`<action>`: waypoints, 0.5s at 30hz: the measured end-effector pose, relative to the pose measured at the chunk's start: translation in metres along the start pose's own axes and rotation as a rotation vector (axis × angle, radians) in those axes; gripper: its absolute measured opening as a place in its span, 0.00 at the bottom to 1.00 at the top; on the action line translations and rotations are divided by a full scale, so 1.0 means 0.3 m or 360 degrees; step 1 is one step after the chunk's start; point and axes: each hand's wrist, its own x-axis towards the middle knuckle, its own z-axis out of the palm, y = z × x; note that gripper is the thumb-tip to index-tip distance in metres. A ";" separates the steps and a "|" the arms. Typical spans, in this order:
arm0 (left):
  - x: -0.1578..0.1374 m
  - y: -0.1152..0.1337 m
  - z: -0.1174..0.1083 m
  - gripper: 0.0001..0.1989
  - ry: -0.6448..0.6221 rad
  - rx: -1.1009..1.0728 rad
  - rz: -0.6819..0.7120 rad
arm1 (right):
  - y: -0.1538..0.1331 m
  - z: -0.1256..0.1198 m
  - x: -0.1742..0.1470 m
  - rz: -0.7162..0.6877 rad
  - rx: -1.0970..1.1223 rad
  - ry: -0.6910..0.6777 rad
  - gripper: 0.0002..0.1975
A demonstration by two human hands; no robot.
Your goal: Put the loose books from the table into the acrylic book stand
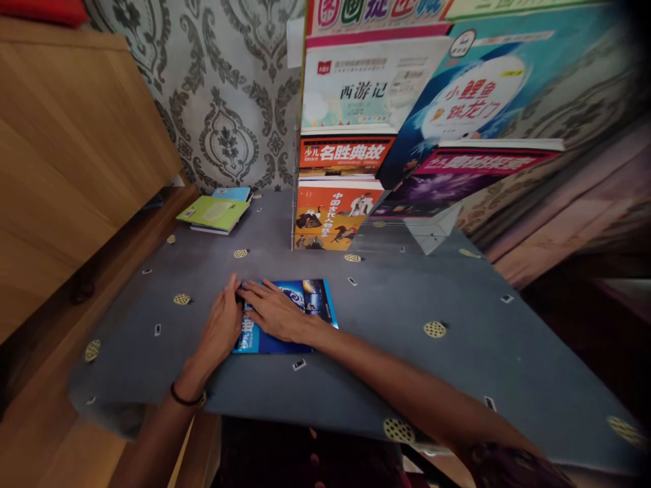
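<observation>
A blue book (277, 343) with a picture cover lies flat on the patterned tablecloth, turned sideways to me. My right hand (274, 312) rests palm down across its cover, fingers stretched toward the book's left edge. Against that left edge lies my left hand (224, 324), its fingers extended and the fingertips close to those of my right hand. A dark band (187, 396) circles my left wrist. Part of the cover is hidden under my right hand.
Behind the book, a clear rack (432, 234) holds several upright books, including an orange one (338, 215) and a purple one (458, 177). A green book (216, 213) tops a small pile at the back left. A wooden cabinet (76, 156) stands left of the table.
</observation>
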 end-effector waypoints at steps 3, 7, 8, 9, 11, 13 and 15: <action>0.001 0.004 -0.003 0.31 -0.0013 0.0011 0.0037 | 0.019 -0.016 -0.049 0.0068 0.0017 0.0022 0.25; 0.003 0.008 -0.009 0.31 -0.0056 0.0048 0.0072 | 0.053 -0.031 -0.097 0.0090 0.0086 -0.0014 0.27; 0.003 0.008 -0.010 0.31 -0.0060 0.0049 0.0066 | 0.063 -0.035 -0.106 0.0087 0.0111 -0.0017 0.27; 0.003 0.008 -0.010 0.31 -0.0060 0.0048 0.0056 | 0.074 -0.038 -0.117 0.0099 0.0127 -0.0006 0.27; 0.003 0.006 -0.010 0.30 -0.0053 0.0051 0.0044 | 0.097 -0.046 -0.141 0.0181 0.0114 0.0050 0.27; 0.003 0.002 -0.010 0.30 -0.0058 0.0077 0.0055 | 0.120 -0.053 -0.170 0.0292 0.0066 0.0116 0.26; 0.004 -0.002 -0.011 0.31 -0.0078 0.0112 0.0077 | 0.138 -0.059 -0.197 0.0331 0.0053 0.0128 0.26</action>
